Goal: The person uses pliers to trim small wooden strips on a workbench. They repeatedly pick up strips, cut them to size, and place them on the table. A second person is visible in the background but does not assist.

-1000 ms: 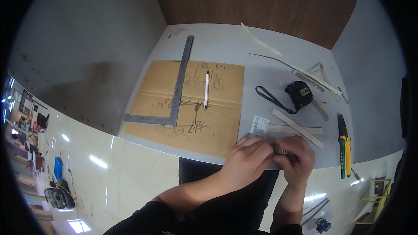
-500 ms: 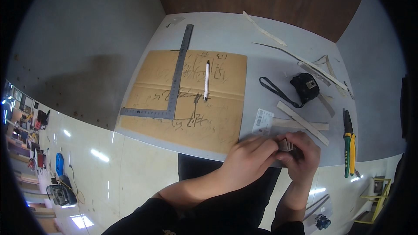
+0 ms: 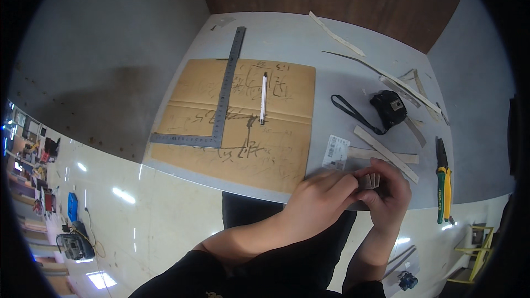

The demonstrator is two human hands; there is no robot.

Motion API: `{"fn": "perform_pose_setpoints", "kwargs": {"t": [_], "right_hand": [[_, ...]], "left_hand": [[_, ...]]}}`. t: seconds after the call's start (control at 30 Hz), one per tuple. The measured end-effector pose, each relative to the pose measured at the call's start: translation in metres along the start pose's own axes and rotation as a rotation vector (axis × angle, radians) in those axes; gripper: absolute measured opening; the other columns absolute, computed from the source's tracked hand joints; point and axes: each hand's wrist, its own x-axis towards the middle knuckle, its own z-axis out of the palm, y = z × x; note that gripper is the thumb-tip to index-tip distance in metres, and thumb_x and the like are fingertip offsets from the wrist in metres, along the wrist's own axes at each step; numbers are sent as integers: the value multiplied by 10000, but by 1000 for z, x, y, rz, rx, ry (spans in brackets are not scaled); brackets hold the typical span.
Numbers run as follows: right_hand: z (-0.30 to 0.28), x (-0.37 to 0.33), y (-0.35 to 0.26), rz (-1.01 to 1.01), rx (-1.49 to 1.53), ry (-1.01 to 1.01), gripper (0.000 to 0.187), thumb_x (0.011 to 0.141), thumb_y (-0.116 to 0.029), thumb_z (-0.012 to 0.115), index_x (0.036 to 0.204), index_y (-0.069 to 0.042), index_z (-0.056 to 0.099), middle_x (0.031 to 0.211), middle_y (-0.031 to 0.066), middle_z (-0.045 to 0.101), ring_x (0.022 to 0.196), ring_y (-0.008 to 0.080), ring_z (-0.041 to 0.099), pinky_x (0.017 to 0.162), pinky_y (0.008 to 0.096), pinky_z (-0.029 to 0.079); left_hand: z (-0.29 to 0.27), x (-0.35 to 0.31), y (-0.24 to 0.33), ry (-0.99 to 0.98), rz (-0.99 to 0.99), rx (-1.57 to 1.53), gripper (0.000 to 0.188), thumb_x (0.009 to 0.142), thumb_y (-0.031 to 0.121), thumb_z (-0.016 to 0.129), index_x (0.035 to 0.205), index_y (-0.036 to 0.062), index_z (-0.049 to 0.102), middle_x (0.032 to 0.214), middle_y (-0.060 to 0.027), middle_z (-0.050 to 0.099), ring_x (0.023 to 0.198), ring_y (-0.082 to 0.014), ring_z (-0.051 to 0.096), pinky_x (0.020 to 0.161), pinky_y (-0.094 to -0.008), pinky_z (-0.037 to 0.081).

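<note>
Both hands meet at the table's front edge, just right of the cardboard. Between them sits a small bundle of thin grey-brown pieces [image 3: 369,181], their ends facing up; the exact material is hard to tell. My left hand [image 3: 318,197] pinches the bundle from the left, fingertips pressed against it. Curled around its right side, my right hand [image 3: 391,194] grips it with thumb and fingers. Just beyond the hands lie a white printed label [image 3: 335,153] and pale flat strips [image 3: 386,153], two of them crossing.
A steel square ruler [image 3: 225,96] and a white pen [image 3: 263,99] rest on a marked cardboard sheet [image 3: 281,149]. A black tape measure [image 3: 388,107] with a wrist strap lies at the right, near more strips [image 3: 337,36]. Green-and-yellow pliers [image 3: 443,182] lie at the right edge.
The bundle has turned a little and shifted slightly right in my hands, showing more separate layers. My right fingers have spread further round it. The view has shifted slightly.
</note>
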Motion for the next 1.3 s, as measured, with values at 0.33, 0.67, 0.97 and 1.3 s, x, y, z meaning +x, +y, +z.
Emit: {"fn": "perform_pose_setpoints", "kwargs": {"t": [0.33, 0.67, 0.97, 1.3], "right_hand": [[-1, -3, -4, 107, 98, 23, 487, 708, -83, 816, 1126, 54, 607, 979, 157, 677, 902, 209, 671, 781, 286, 533], [0, -2, -6, 123, 131, 32, 425, 720, -82, 808, 1086, 42, 631, 952, 139, 673, 895, 206, 663, 783, 279, 516], [-1, -3, -4, 102, 102, 35, 421, 709, -83, 815, 1069, 42, 635, 946, 135, 673, 874, 202, 662, 771, 275, 514], [-2, -3, -2, 81, 68, 38, 420, 693, -88, 823, 1053, 33, 644, 913, 128, 679, 835, 192, 665, 730, 261, 513]], "left_hand": [[-2, 0, 3, -24, 4, 69, 191, 778, 41, 704, 865, 21, 535, 850, -110, 633, 751, -292, 624, 647, -367, 514], [1, 0, 2, -11, 23, 66, 193, 772, 32, 700, 844, 22, 521, 860, -111, 627, 768, -290, 619, 651, -367, 515], [2, 1, 2, -2, 38, 83, 189, 766, 23, 697, 850, 20, 528, 862, -112, 627, 761, -291, 617, 651, -370, 515], [2, 1, 3, -3, 37, 78, 174, 762, 6, 683, 840, 19, 529, 867, -111, 630, 779, -290, 622, 665, -368, 519]]}}
